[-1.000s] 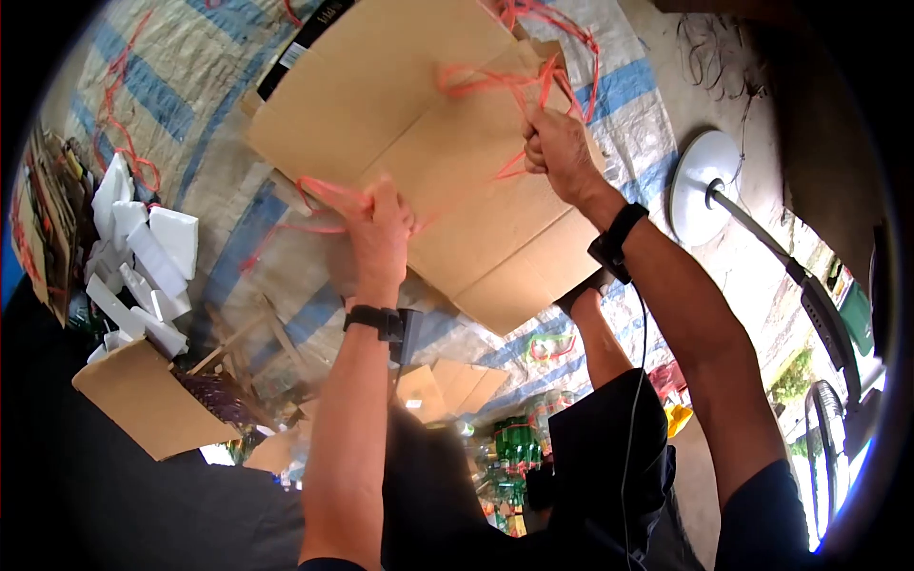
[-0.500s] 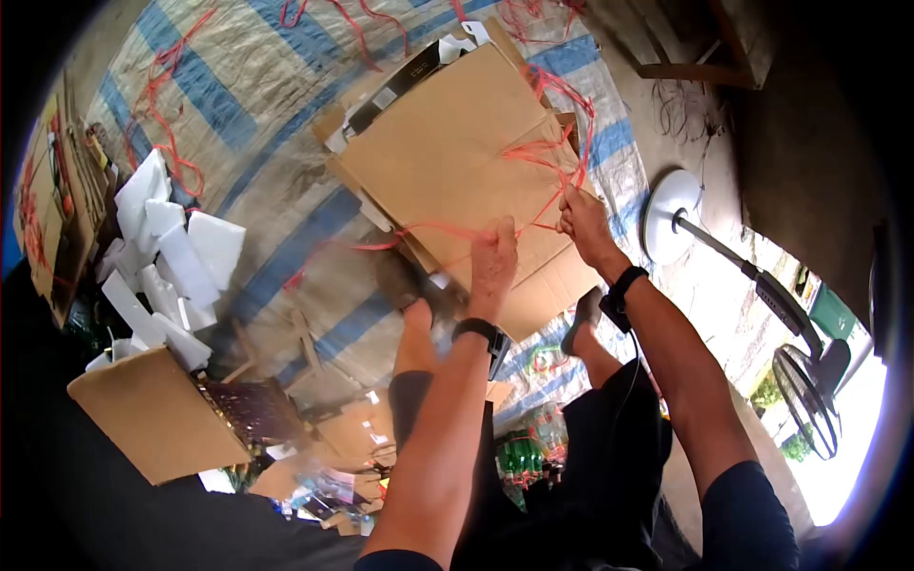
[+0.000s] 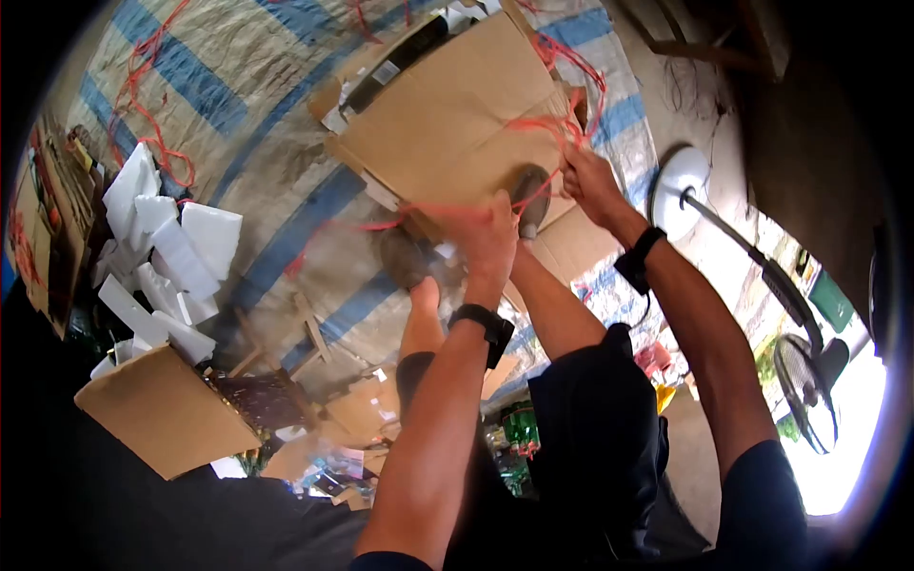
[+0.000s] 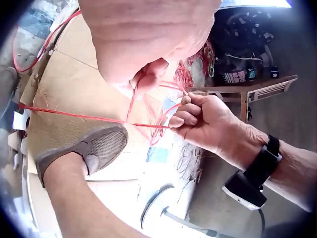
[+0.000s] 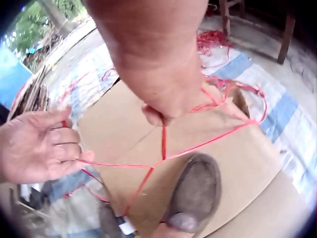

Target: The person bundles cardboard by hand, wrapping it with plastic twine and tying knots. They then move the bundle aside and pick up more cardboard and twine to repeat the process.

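Observation:
Flattened cardboard (image 3: 447, 105) lies stacked on the striped sheet, with red twine (image 5: 208, 144) running across it and meeting at a crossing on top. The left hand (image 3: 490, 243) grips one strand; in the right wrist view that hand (image 5: 42, 146) has its fingers curled round the twine. The right hand (image 3: 592, 186) pinches another strand near the cardboard's right side, and in the left wrist view its fingers curl round it (image 4: 208, 121). Taut strands stretch between both hands. A shoe (image 4: 106, 146) presses on the cardboard beside the crossing.
White foam pieces (image 3: 181, 257) and an open carton (image 3: 167, 409) are at the left. A standing fan's round base (image 3: 681, 190) is at the right, a wooden frame (image 3: 714, 52) behind it. Green bottles (image 3: 521, 428) and scraps lie near the legs. Loose twine (image 3: 143, 114) trails on the sheet.
One foot has come up from the sheet's side onto the cardboard. Since the first frame the left hand has moved right, closer to the right hand; both still hold twine.

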`<state>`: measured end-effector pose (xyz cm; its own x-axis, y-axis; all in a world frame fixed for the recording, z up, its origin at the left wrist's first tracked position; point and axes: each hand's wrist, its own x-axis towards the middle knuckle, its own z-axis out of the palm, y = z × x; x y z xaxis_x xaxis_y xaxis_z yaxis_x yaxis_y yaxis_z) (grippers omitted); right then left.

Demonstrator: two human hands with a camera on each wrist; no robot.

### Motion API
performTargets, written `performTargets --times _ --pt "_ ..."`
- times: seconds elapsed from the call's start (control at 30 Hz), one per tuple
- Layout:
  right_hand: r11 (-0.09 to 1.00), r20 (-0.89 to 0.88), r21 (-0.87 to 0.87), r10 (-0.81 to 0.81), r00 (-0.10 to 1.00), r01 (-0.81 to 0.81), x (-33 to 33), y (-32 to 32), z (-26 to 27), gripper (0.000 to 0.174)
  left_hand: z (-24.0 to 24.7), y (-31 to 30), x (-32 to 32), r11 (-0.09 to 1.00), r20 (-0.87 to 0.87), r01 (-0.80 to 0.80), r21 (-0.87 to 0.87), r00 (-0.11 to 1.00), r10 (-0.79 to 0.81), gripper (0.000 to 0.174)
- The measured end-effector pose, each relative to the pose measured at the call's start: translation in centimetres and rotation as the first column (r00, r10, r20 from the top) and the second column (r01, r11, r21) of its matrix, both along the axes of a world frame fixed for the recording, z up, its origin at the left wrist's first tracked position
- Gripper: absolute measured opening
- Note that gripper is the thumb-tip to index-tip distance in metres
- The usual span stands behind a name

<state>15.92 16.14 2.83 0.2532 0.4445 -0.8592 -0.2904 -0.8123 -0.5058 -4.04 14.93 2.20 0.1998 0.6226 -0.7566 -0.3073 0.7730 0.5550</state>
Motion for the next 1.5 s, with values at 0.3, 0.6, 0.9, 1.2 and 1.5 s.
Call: performTargets --times 0.3,0.6,0.9,1.2,1.5 --pt "0.997 0.003 -0.049 -0.063 0.998 0.063 2.7 -0.1 -1.8 0.036 -1.7 -0.5 0.9 0.980 -0.082 -0.110 -0.163 0.992 0.097 0.033" --pt "0.997 0.025 -0.022 -0.077 0.997 0.077 5.3 -0.2 -7.0 0.034 -5.8 -0.2 -0.2 0.993 -0.024 -0.082 -0.084 0.996 0.080 0.036" --pt "0.999 0.059 -0.022 -0.040 0.997 0.041 7.2 0.9 -16.7 0.027 -14.8 -1.0 -4.0 0.996 -0.179 0.084 0.016 0.981 -0.080 0.038" --pt "0.999 0.081 -0.047 -0.006 0.997 0.010 6.8 0.1 -12.4 0.025 -11.4 2.8 -3.2 0.969 -0.310 0.234 0.072 0.929 -0.202 0.039" --pt "0.910 0.125 0.006 0.411 0.903 -0.415 1.9 1.5 -6.9 0.029 -4.6 10.7 5.1 0.935 -0.219 0.324 0.142 0.932 -0.289 0.039"
